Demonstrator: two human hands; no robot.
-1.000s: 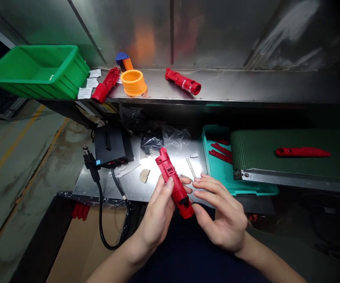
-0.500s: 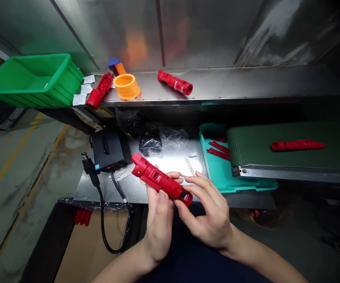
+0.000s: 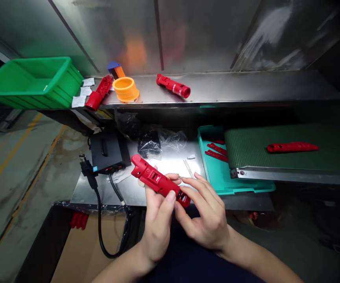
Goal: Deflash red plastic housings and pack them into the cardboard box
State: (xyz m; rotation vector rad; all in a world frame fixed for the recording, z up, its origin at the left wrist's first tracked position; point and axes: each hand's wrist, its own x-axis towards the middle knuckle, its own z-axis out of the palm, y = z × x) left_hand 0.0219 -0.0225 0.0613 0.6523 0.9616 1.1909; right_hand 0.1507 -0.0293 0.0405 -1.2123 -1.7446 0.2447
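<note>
My left hand (image 3: 158,224) is closed around a long red plastic housing (image 3: 155,177), its thumb pressed on the upper face. The housing lies tilted, its rounded end up and left, with a small rectangular slot midway and a black insert at the near end. Around that near end, the thumb and fingers of my right hand (image 3: 207,214) are closed. A thin sliver shows by the right fingertips, too small to name. Behind the hands, a slim metal strip (image 3: 188,168) lies on the steel bench (image 3: 170,159).
Left on the shelf (image 3: 226,88) stand a green bin (image 3: 56,92), an orange ring (image 3: 125,92) and red housings (image 3: 174,86). A black box (image 3: 106,151) with a thick cable sits below. Rightward are a turquoise tray (image 3: 217,173) and a green conveyor (image 3: 252,157) carrying a red part (image 3: 292,147).
My left thumb has slid along the housing toward its near end. The red part on the conveyor has shifted slightly left. Both hands still hold the housing.
</note>
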